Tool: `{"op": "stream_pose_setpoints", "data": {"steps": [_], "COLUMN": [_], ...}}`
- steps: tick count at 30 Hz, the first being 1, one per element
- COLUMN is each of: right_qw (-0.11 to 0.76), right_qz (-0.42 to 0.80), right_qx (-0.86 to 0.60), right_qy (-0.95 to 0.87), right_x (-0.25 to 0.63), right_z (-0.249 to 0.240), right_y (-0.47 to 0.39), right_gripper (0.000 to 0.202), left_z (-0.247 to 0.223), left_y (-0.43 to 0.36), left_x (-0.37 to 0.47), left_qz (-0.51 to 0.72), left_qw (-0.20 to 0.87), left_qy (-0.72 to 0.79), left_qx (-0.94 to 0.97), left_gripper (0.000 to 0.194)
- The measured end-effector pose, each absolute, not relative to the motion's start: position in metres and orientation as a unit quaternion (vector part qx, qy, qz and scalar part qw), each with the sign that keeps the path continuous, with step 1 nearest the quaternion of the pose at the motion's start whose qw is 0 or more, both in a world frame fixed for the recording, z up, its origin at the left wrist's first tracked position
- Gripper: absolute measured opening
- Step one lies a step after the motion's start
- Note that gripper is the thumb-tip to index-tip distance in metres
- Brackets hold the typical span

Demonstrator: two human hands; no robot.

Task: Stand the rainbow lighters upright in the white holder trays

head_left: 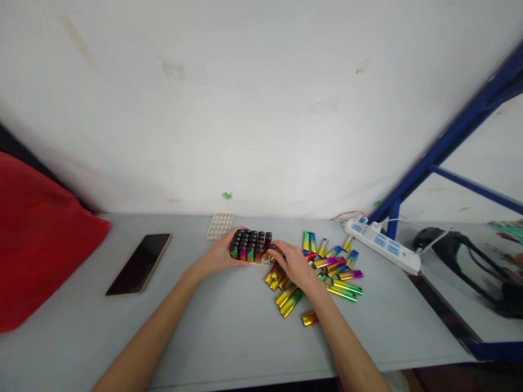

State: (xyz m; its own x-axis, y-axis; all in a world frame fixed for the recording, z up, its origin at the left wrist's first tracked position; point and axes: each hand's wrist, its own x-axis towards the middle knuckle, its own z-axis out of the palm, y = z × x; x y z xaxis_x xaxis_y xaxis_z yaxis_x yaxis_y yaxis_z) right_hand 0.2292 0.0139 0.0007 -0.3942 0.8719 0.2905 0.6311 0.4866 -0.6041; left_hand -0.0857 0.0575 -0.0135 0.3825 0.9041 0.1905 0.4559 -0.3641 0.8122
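Note:
Several shiny lighters (249,245) with black tops stand upright in rows in a white tray (259,264). My left hand (223,252) is wrapped round the left side of this block. At its right end, the fingers of my right hand (288,260) pinch a lighter (272,246) with a dark top, held at the tray's near right corner. Loose metallic lighters (341,274) in yellow, green, red, purple and blue lie scattered under and to the right of my right hand.
Behind the block lies a white tray with round holes (219,225). A phone (139,264) and a red cloth (41,239) are at the left. At the right are a power strip (384,246), a blue metal frame (425,163) and a black strapped object (469,261).

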Motion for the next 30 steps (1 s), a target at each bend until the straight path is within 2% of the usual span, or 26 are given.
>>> {"op": "stream_pose_setpoints", "data": {"steps": [4, 10, 15, 18, 22, 26, 30], "right_qw": [0.257, 0.222, 0.175, 0.223, 0.326, 0.3, 0.272], "right_qz": [0.126, 0.123, 0.079, 0.095, 0.198, 0.24, 0.213], "right_qx": [-0.505, -0.5, -0.542, -0.54, -0.481, -0.477, -0.507], "right_qy": [-0.814, -0.828, -0.818, -0.806, -0.789, -0.791, -0.789], "right_x": [0.227, 0.226, 0.211, 0.219, 0.267, 0.32, 0.347], "right_z": [0.007, 0.013, 0.021, 0.032, 0.051, 0.048, 0.018], "right_y": [0.016, 0.019, 0.017, 0.011, -0.022, -0.081, -0.127], "right_gripper": [0.031, 0.019, 0.02, 0.024, 0.025, 0.013, 0.025], "left_z": [-0.012, -0.012, -0.013, -0.012, -0.012, -0.01, -0.008], "left_y": [0.057, 0.056, 0.058, 0.06, 0.06, 0.058, 0.059], "left_x": [-0.086, -0.087, -0.087, -0.087, -0.085, -0.084, -0.084], "left_qz": [0.321, 0.323, 0.324, 0.332, 0.33, 0.321, 0.319], "left_qw": [0.333, 0.33, 0.336, 0.334, 0.335, 0.331, 0.322], "left_qy": [0.457, 0.457, 0.451, 0.448, 0.447, 0.458, 0.459], "left_qx": [0.76, 0.76, 0.761, 0.76, 0.761, 0.76, 0.764], "left_gripper": [0.114, 0.114, 0.114, 0.115, 0.115, 0.113, 0.115]}}
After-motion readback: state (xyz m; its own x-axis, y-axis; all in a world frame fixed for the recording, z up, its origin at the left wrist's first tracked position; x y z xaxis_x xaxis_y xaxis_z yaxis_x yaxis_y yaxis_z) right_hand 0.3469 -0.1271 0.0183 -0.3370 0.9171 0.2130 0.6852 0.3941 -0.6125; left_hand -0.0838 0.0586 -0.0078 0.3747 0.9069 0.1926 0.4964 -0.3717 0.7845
